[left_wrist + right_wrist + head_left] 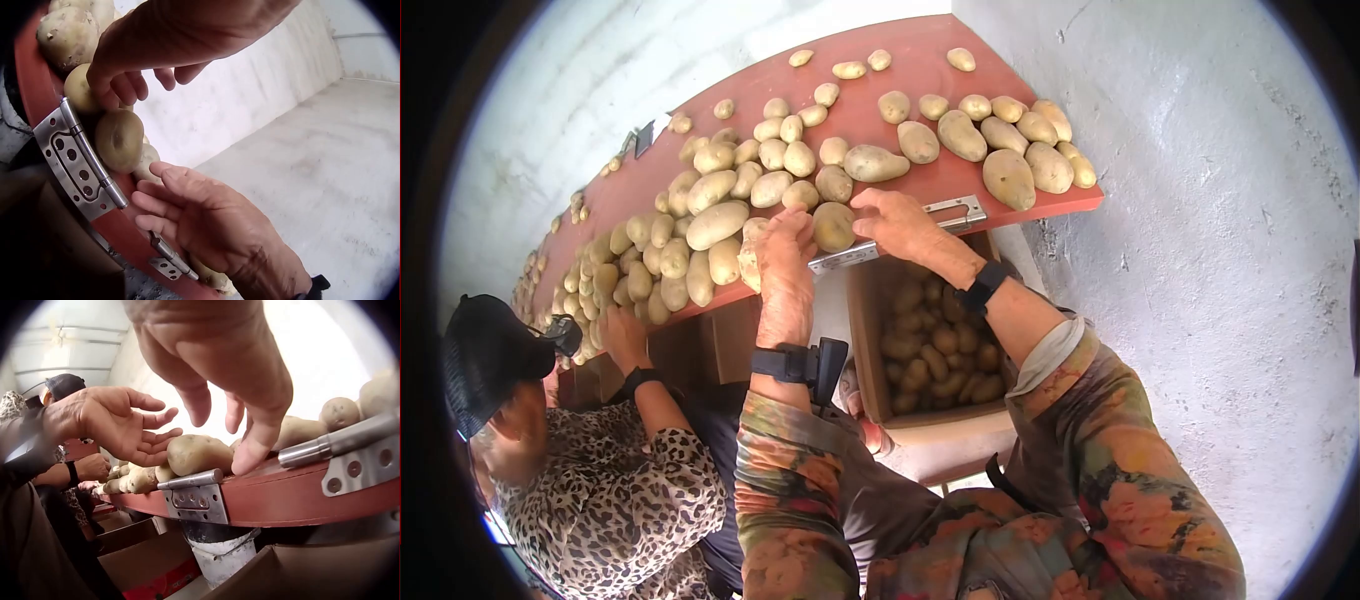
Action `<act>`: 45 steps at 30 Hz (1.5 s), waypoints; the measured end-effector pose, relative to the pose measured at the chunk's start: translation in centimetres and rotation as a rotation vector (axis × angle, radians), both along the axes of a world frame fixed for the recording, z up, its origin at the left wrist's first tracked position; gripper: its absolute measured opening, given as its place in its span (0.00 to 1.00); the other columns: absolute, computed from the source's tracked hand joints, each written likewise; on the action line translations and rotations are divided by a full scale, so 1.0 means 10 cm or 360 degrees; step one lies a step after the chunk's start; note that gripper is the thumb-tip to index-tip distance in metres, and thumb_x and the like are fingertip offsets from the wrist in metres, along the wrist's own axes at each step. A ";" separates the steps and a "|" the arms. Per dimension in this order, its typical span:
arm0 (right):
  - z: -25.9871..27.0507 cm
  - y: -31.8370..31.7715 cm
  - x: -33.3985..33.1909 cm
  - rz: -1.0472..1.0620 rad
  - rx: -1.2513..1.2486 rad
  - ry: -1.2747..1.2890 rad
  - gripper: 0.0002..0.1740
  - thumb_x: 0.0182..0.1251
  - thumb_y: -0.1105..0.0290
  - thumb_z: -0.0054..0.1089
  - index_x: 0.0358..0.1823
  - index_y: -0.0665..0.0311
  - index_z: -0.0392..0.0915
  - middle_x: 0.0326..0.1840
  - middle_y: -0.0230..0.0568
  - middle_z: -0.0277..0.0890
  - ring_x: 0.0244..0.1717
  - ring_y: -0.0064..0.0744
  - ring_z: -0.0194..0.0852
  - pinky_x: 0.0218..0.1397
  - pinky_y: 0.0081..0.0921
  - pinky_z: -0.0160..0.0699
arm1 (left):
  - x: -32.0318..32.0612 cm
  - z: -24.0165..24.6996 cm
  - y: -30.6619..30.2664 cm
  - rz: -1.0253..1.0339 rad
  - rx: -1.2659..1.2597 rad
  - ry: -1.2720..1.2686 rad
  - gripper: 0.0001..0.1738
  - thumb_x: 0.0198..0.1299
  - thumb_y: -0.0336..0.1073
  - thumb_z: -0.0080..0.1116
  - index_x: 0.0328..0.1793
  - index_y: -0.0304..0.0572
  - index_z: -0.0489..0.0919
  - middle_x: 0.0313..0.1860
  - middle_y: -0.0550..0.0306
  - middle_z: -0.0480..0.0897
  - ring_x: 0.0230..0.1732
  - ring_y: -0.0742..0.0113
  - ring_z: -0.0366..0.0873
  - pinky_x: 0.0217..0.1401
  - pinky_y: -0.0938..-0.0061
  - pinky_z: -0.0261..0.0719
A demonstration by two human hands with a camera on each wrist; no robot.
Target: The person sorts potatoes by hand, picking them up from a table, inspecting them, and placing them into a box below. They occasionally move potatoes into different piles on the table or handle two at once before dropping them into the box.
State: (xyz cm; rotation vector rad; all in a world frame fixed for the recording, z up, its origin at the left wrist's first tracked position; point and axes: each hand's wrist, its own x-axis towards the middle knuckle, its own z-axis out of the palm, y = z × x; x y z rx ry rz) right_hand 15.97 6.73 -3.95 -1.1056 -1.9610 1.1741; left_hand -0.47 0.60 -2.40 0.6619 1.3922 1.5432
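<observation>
A rounded potato (834, 227) sits at the front edge of the red tabletop, between my two hands. My left hand (786, 248) is just left of it, with its fingers loosely bent; in the left wrist view its fingertips overlap another potato (80, 90). To the right, my right hand (898, 222) hovers over the edge by the metal hinges (900, 236), its fingers extended and parted. The right wrist view shows the middle potato (197, 455) resting above a hinge, with my left palm beside it and my right fingertips close by. Neither hand grips anything.
Many potatoes (715, 187) cover the tabletop (900, 80) to the left, with a group of larger ones (1008, 178) at the right. Below the edge stands a cardboard box (870, 390) of potatoes. Another person (600, 480) works at the left. A white wall (1190, 200) borders the right.
</observation>
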 end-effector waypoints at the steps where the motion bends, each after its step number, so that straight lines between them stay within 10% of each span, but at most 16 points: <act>1: -0.04 0.01 -0.05 -0.0006 0.0003 0.0000 0.23 0.58 0.67 0.61 0.54 0.69 0.73 0.47 0.54 0.79 0.48 0.46 0.78 0.51 0.36 0.75 | 0.01 0.00 0.00 -0.0006 0.0003 0.0000 0.22 0.58 0.40 0.55 0.58 0.43 0.75 0.49 0.60 0.78 0.49 0.68 0.74 0.54 0.68 0.69; 16: 0.12 -0.01 -0.01 0.0280 -0.0063 0.0130 0.29 0.54 0.63 0.68 0.57 0.64 0.70 0.41 0.37 0.77 0.40 0.23 0.75 0.37 0.21 0.77 | 0.21 0.03 -0.02 -0.0143 0.0136 -0.0144 0.15 0.60 0.34 0.54 0.53 0.38 0.76 0.40 0.61 0.78 0.40 0.72 0.74 0.44 0.76 0.76; 19: 0.10 0.00 0.04 0.0241 -0.0137 0.0236 0.33 0.44 0.57 0.72 0.53 0.65 0.74 0.41 0.46 0.80 0.42 0.34 0.78 0.46 0.30 0.76 | 0.26 0.02 0.02 -0.0248 0.0234 -0.0163 0.13 0.61 0.33 0.53 0.50 0.37 0.77 0.35 0.62 0.79 0.36 0.75 0.75 0.40 0.79 0.77; 25: 0.32 -0.13 0.29 0.0507 -0.0433 0.0151 0.32 0.52 0.46 0.64 0.48 0.66 0.75 0.33 0.39 0.77 0.28 0.25 0.75 0.20 0.20 0.73 | 0.26 0.17 -0.01 -0.0403 0.0257 -0.0254 0.11 0.63 0.33 0.52 0.49 0.39 0.77 0.32 0.61 0.80 0.30 0.74 0.77 0.31 0.79 0.80; 29: 0.21 -0.17 0.41 0.0774 -0.0487 -0.0134 0.28 0.52 0.51 0.64 0.48 0.65 0.75 0.32 0.37 0.77 0.27 0.26 0.75 0.22 0.21 0.74 | 0.23 0.14 0.01 -0.0336 0.0189 -0.0136 0.11 0.64 0.34 0.52 0.50 0.39 0.77 0.33 0.60 0.80 0.29 0.74 0.78 0.29 0.80 0.80; 32: 0.07 -0.23 0.49 0.0964 -0.0151 -0.0811 0.25 0.49 0.64 0.61 0.51 0.62 0.75 0.38 0.42 0.79 0.38 0.36 0.78 0.41 0.33 0.76 | 0.20 0.14 0.03 -0.0348 0.0202 -0.0138 0.12 0.64 0.34 0.52 0.50 0.38 0.77 0.32 0.60 0.80 0.29 0.74 0.78 0.29 0.79 0.80; 45: -0.15 -0.40 0.60 0.0875 0.0159 -0.1824 0.19 0.54 0.65 0.60 0.49 0.60 0.77 0.43 0.46 0.80 0.49 0.47 0.78 0.51 0.40 0.76 | 0.20 0.14 0.01 -0.0229 0.0211 -0.0138 0.11 0.63 0.34 0.51 0.49 0.38 0.77 0.32 0.60 0.80 0.30 0.74 0.77 0.30 0.78 0.80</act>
